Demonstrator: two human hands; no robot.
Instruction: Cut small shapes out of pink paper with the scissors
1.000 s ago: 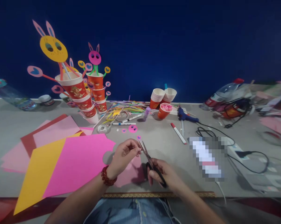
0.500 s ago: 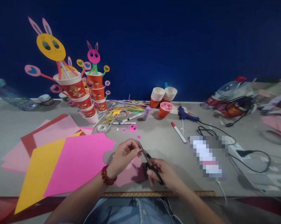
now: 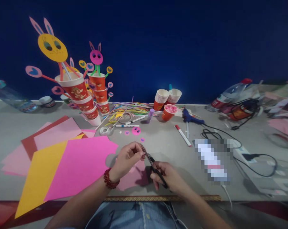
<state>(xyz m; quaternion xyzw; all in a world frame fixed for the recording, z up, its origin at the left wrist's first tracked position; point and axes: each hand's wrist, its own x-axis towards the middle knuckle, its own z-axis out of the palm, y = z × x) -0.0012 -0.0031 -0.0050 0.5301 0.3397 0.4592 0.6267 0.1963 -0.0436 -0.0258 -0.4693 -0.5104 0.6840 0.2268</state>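
Black-handled scissors (image 3: pixel 160 174) are gripped in my right hand (image 3: pixel 168 176), their blades pointing up and to the left. My left hand (image 3: pixel 129 157), with a red bead bracelet at the wrist, pinches something small right beside the blades; what it is I cannot make out. Under both hands lies a pink paper sheet (image 3: pixel 136 176). To the left is a bright magenta sheet (image 3: pixel 79 168) with a round cut-out at its right edge. Just beyond the blades lie a small pink disc (image 3: pixel 142 140) with a blue heart and a magenta face disc (image 3: pixel 136 131).
Stacked red cups with paper rabbit figures (image 3: pixel 73 89) stand at the back left. Coloured sticks (image 3: pixel 132 108), markers (image 3: pixel 183 135), a purple glue stick (image 3: pixel 150 116) and a blue glue gun (image 3: pixel 191 117) lie across the back. A blurred-out device (image 3: pixel 212 160) and black cables are at right.
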